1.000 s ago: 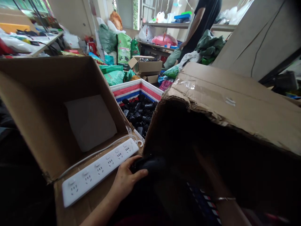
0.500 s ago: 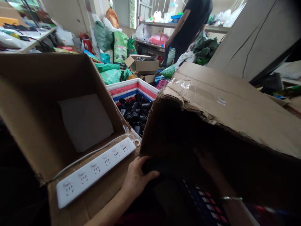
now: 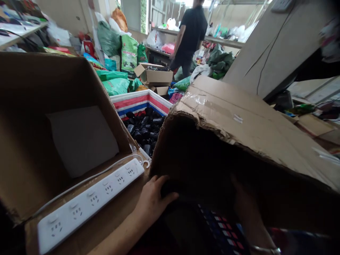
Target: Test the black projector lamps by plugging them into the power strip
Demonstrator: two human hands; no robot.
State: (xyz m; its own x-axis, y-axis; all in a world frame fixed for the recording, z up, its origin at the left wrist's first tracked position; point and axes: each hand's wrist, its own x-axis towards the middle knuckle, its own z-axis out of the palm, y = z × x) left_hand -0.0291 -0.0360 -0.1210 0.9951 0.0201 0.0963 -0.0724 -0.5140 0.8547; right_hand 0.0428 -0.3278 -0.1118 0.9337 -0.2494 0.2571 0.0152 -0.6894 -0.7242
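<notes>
Both hands have stayed inside the mouth of the torn cardboard box (image 3: 239,124) over the last half second, while the view has swung a little leftward and the white power strip (image 3: 87,202) has slid lower in the picture. The left hand (image 3: 154,202) curls its grip part-closed over a dark rounded object (image 3: 170,187) at the box's lower lip, fingers wrapped on top of it. The right hand (image 3: 244,205) reaches deeper into the shadow; I cannot tell whether its grip is open or closed, or whether it has anything.

My reading is that the step in hand is drawing dark pieces out of the box by feel. The next move calls for a firm hold on the object and a clear path out under the ragged edge.

Counted outward: one dark object under the left hand, one torn box, one power strip with six sockets showing, lying on the flap of one open box (image 3: 53,106). Beyond stands one striped bin (image 3: 143,101) of many black parts, too many to count, and one person in black (image 3: 190,39) further back.
</notes>
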